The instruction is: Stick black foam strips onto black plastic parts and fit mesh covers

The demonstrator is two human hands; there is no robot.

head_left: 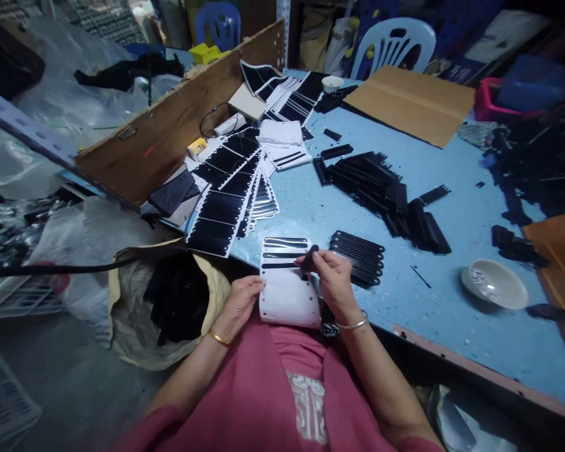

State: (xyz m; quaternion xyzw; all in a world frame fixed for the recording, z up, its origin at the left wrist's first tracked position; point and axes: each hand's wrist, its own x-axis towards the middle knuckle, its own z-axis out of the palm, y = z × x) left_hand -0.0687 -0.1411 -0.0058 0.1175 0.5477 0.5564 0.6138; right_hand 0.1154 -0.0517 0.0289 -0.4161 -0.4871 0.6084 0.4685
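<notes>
A white sheet [282,295] lies at the near edge of the worktop [301,207], its far end over the blue surface and its lower part curving down towards the person's lap; a few black bands run across its far half. The left hand [240,302] grips the sheet's left edge between thumb and fingers. The right hand [335,276] pinches a black strip [312,254] above the sheet's right edge; whether the strip's lower end touches the sheet, I cannot tell. Just beside the right hand, near the same edge, a row of black patterned bars [365,254] lies side by side. Further in, towards the middle of the worktop, black parts [386,188] are heaped loosely. To their right, nearer the right end, stands a pale bowl [508,296] holding small shiny pieces, with a thin dark stick [420,276] to its left. Sheets with wide black strips [216,220] fan out at the near left corner, beside a wooden board [169,119] that stands along the left edge. Cardboard [412,103] lies by the far edge, a pale blue chair [395,44] beyond it. Below the near left corner, an open sack [122,314] holds dark material.
</notes>
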